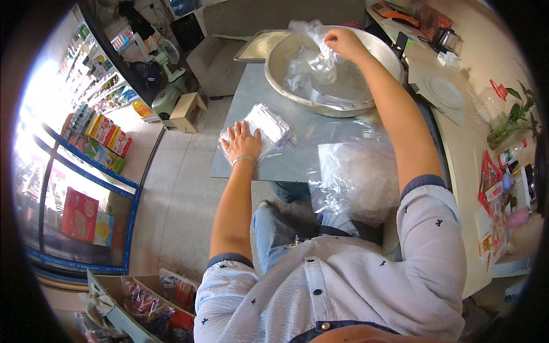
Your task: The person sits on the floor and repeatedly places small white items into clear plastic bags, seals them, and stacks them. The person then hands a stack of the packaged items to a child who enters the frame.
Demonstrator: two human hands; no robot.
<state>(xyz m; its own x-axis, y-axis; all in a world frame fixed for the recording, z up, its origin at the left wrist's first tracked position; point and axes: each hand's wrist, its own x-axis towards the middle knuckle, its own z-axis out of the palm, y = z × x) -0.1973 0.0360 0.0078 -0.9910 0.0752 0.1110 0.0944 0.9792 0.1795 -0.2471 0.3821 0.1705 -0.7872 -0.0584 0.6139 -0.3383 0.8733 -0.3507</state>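
Observation:
My left hand [242,143] lies flat, fingers spread, on one end of a stack of small clear plastic bags [270,124] on the grey table [291,169]. Above a wide metal basin [279,92], my right hand [345,43] pinches a crumpled clear plastic bag [322,55]. More loose clear plastic [298,73] rests inside the basin. A larger clear bag with whitish contents [364,171] overhangs the table's near edge, close to my body. What it contains cannot be made out.
A tray of pale yellow grains [263,46] stands beside the basin, at the table's far edge. Along the right runs a cream counter [461,171] with an electric kettle [447,42] and a plant [510,115]. Left on the floor are a small wooden stool [187,112] and a fan [168,55].

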